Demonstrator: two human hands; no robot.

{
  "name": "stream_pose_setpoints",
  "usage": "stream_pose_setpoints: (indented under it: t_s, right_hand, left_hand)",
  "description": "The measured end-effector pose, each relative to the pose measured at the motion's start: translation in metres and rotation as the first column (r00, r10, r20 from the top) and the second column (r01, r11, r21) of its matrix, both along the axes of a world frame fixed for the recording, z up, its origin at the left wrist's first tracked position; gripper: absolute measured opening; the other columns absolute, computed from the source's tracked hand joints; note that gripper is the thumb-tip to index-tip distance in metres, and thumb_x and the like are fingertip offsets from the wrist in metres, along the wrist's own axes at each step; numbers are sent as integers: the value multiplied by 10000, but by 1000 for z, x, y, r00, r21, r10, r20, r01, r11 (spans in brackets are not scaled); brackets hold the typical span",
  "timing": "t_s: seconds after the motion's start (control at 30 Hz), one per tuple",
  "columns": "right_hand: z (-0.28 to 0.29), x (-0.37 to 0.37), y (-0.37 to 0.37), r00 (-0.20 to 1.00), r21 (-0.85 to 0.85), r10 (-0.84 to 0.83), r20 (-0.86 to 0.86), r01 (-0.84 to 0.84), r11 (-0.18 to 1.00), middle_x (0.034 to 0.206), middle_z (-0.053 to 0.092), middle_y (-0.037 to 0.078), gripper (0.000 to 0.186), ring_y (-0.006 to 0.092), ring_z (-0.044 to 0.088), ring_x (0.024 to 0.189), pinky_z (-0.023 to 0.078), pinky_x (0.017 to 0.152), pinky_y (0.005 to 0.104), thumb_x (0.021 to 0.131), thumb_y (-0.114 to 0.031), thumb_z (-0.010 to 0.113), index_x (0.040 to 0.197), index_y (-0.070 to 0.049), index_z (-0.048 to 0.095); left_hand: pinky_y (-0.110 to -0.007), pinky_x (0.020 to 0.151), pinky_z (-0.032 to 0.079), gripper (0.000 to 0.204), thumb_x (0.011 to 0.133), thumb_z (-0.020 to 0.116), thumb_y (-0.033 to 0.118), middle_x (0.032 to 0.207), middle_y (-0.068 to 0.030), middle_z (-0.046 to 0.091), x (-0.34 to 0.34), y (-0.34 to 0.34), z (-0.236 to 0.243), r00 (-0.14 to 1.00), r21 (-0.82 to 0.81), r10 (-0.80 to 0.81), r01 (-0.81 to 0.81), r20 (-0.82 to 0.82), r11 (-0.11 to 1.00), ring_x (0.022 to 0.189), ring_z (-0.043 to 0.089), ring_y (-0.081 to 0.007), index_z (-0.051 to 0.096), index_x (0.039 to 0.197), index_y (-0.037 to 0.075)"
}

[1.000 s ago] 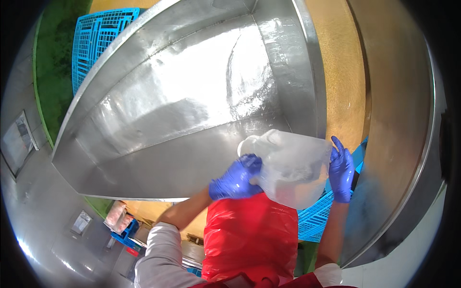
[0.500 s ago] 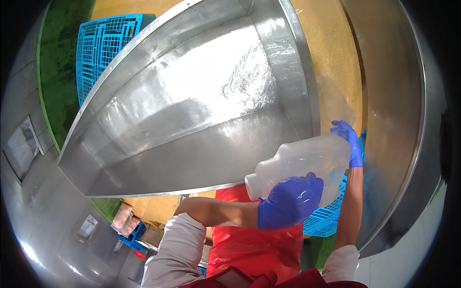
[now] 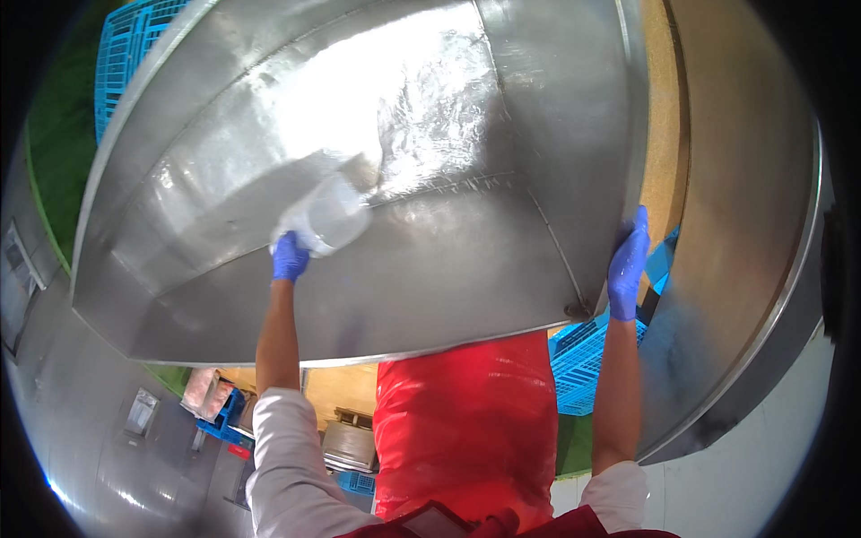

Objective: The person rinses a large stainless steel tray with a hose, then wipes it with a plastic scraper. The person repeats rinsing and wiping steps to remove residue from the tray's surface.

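- Clear plastic jug [image 3: 325,218] is lying tilted inside the big steel trough [image 3: 224,296], left of centre in the head view, its far end pointing toward the upper right
- Left hand [image 3: 289,256], in a blue glove, is closing around the jug's near end
- Right hand [image 3: 627,263], also gloved, is curling over the trough's right rim at centre right, gripping it
- Red apron [image 3: 466,421] is filling the lower middle; blue crates [image 3: 587,359] are showing beside it

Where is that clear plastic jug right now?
In the head view the clear plastic jug sits left of centre, held by the gloved left hand inside the big steel tub, while the right hand grips the tub's right rim.
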State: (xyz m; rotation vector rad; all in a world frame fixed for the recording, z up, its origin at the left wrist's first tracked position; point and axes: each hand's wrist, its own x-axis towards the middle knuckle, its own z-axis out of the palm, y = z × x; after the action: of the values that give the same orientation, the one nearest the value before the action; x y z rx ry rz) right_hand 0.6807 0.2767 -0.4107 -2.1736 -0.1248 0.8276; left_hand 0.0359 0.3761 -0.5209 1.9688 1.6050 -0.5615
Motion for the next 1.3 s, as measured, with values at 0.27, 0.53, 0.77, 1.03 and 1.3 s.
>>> stream_pose_setpoints:
  t_s: [0.27,0.53,0.77,1.03,1.3]
  right_hand:
    - [-8,-2,-18,964,-17,35,265,-32,999,1272,493,120,483,194,448,1203,336,1043,337,1025,-310,353,1314,68,437]
    - [-3,-3,-10,995,59,-81,65,77,995,1188,522,97,447,171,458,1142,345,1012,313,1019,-292,338,1289,38,474]
    - [11,-2,11,997,14,49,-52,-48,999,795,510,-24,298,67,430,728,373,650,238,990,-246,424,901,-28,607]
    - [15,47,1,545,61,-126,-829,313,948,767,597,-12,293,106,557,672,465,636,229,964,-325,494,1070,-86,625]
    - [68,92,0,629,46,113,-769,-123,991,924,658,20,381,154,642,806,537,742,328,966,-382,471,1199,-103,585]
  left_hand:
    - [-448,724,495,143,737,543,80,826,-180,655,163,-14,-187,978,16,-198,200,-70,980,796,641,-331,668,804,59]
    - [-436,799,461,268,708,617,116,970,-153,641,392,-54,-212,970,-146,-106,140,217,979,901,615,-328,657,973,98]
    - [-457,783,477,176,649,626,22,837,-168,640,346,-28,-113,736,-198,22,153,676,968,844,598,-359,676,811,70]
    - [-442,861,458,528,590,582,44,1036,-205,575,376,14,175,645,-75,-91,226,759,971,1006,539,-388,581,1117,12]
    - [-436,623,476,328,671,684,235,817,-102,552,460,-10,293,608,293,-411,288,680,912,739,568,-299,589,940,73]
